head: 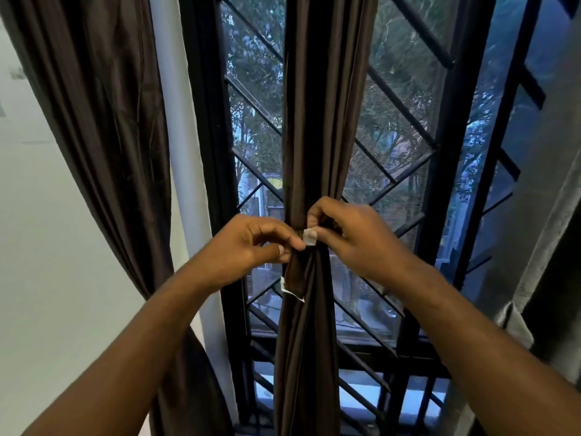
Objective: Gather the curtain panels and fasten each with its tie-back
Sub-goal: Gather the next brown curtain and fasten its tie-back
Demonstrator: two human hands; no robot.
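Note:
A dark brown curtain panel hangs in the middle of the window, bunched into a narrow column. A brown tie-back wraps it at waist height. Its one end hangs down on the left with a white patch at its tip. My left hand pinches the tie-back against the curtain's left side. My right hand pinches the other end, which shows a small white patch between the two hands. A second brown panel hangs gathered at the left, by the wall.
Behind the curtain stands a black window frame with a diagonal metal grille and mesh. A white wall fills the left side. A grey curtain edge hangs at the right.

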